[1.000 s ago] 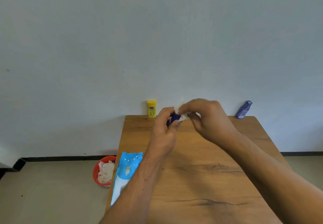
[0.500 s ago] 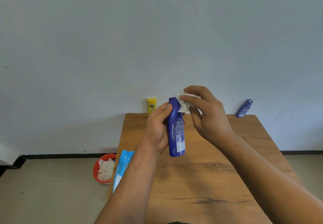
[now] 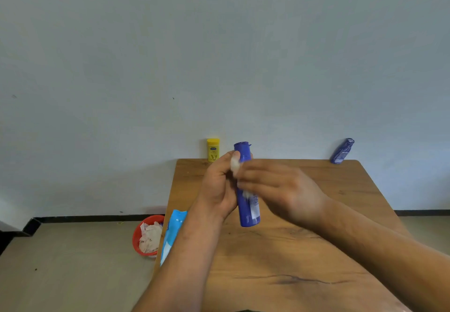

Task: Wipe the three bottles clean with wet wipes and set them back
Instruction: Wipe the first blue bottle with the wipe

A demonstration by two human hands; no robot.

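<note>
**Blue bottle held upright above the tabletop**

Both hands meet over the middle of the tabletop (image 3: 316,238). The left hand (image 3: 219,185) grips the blue bottle (image 3: 247,204) from the left. The right hand (image 3: 275,187), blurred, holds a wet wipe (image 3: 235,164) against its side.

At the far edge, the yellow bottle (image 3: 213,149) stands upright and the second blue bottle (image 3: 342,151) leans on the wall. The wipes pack (image 3: 174,229) overhangs the left edge.

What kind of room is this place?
Probably a plain room in a home, though I can't be sure: a brown wooden table against a bare pale wall, and a round red plastic basket of crumpled wipes on the beige floor.
</note>
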